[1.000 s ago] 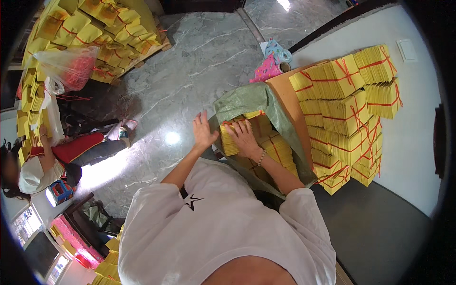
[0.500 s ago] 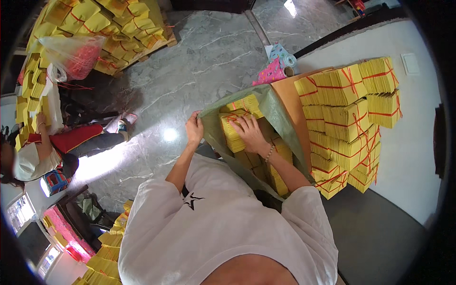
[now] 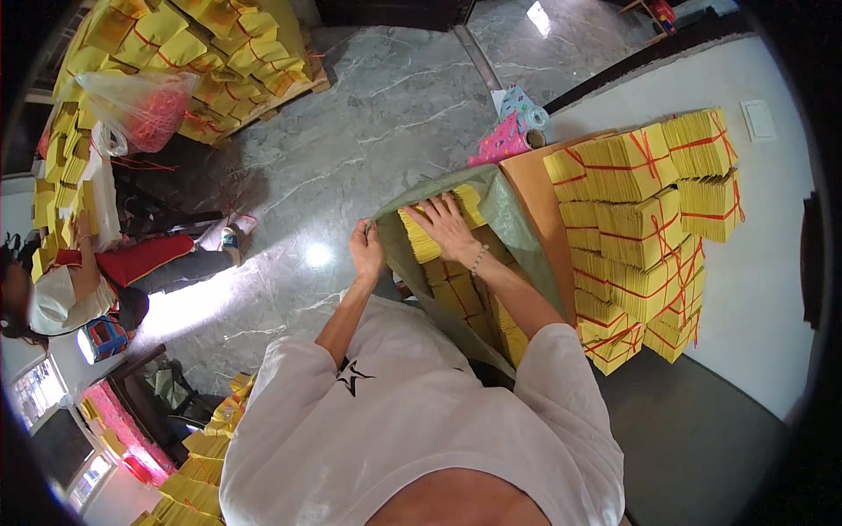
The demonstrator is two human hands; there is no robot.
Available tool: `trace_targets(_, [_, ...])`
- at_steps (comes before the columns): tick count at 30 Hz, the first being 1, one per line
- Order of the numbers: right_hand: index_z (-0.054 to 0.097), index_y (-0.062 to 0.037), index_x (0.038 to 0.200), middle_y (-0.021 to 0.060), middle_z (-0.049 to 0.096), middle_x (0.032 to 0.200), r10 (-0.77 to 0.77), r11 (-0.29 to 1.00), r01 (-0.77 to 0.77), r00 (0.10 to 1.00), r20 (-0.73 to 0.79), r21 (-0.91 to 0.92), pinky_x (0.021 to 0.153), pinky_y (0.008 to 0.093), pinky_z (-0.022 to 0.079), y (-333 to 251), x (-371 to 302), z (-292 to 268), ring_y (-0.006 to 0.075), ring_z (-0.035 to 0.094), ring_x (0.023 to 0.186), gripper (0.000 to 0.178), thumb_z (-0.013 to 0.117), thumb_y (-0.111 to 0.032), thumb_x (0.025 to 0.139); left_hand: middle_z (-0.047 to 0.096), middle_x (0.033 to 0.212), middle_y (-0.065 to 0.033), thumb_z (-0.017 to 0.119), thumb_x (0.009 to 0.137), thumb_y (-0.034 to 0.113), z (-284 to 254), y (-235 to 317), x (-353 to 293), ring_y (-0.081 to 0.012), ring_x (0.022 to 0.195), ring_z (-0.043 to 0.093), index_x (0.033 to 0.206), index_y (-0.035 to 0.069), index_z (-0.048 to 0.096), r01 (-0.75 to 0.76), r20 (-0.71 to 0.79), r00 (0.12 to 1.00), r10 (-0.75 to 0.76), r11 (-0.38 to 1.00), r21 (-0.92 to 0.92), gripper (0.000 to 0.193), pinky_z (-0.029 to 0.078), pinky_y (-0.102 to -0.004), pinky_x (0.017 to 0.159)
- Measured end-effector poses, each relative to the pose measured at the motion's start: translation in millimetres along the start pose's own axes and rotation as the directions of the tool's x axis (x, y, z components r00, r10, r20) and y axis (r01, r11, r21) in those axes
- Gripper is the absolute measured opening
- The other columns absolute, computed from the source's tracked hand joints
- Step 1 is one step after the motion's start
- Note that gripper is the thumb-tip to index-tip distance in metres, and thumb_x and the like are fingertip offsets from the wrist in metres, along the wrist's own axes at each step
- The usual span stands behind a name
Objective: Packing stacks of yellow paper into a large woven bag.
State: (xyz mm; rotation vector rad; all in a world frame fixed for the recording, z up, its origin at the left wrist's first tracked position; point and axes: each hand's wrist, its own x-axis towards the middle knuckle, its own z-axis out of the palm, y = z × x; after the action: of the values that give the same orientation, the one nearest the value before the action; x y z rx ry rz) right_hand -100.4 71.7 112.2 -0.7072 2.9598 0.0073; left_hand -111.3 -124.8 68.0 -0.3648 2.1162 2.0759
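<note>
A green woven sack [image 3: 513, 210] stands in front of me with its mouth spread wide. Inside it lie several bundles of yellow paper [image 3: 452, 294], some tied with red string. My left hand [image 3: 367, 249] pinches the sack's rim at its left corner, fingers closed. Flat on top of a bundle near the far end of the sack rests my right hand [image 3: 447, 230], its fingers spread and a bead bracelet at the wrist. The palm and the right hand's forearm hide part of the sack's contents.
Right of the sack, tied yellow paper bundles [image 3: 631, 237] are stacked against a white wall, beside a brown cardboard sheet [image 3: 539, 206]. Rolls of patterned sheeting [image 3: 513, 131] lie beyond. At far left a person [image 3: 79, 285] sits by more bundles, near a pallet stack [image 3: 202, 61].
My right hand has shifted slightly left and away from me over the bundle, its fingers flatter. My left hand has moved a little down and right, still at the rim.
</note>
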Motion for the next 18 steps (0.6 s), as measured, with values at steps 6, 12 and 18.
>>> trace_targets(6, [0.044,-0.0082,0.123,0.0104,0.046,0.118,-0.053,0.994,0.041,0.992,0.116,0.103,0.108,0.0479,0.021,20.0,19.3,-6.9,0.0292,0.039,0.117,0.092,0.083,-0.019,0.041,0.056,0.077,0.0017,0.045,0.093,0.007,7.8,-11.1,-7.9,-0.0049,0.069,0.047,0.092,0.004,0.055,-0.021,0.044,0.999,0.017,0.996,0.087,0.01,0.04,-0.0201,0.062])
trace_targets(12, [0.043,-0.0079,0.125,0.012,0.046,0.119,0.049,0.995,-0.05,0.999,0.007,0.083,0.108,0.049,0.02,11.0,4.4,10.5,0.0307,0.038,0.119,0.069,0.07,-0.013,0.061,0.054,0.073,0.0029,0.046,0.092,0.009,27.3,20.3,-2.3,-0.0047,0.065,0.045,0.089,0.004,0.055,0.209,0.004,0.977,-0.211,0.962,-0.175,0.011,0.038,-0.0206,0.058])
trace_targets(18, [0.039,0.0009,0.127,0.0184,0.044,0.119,0.778,0.424,-0.401,0.62,-0.101,0.812,0.097,0.0476,0.032,-79.2,-73.2,19.7,0.0352,0.043,0.111,0.053,0.058,-0.018,0.081,0.048,0.067,0.0052,0.048,0.094,0.018,4.0,6.5,2.4,-0.0027,0.055,0.04,0.088,0.006,0.054,0.179,0.022,0.984,-0.178,0.981,-0.072,0.015,0.033,-0.0196,0.045])
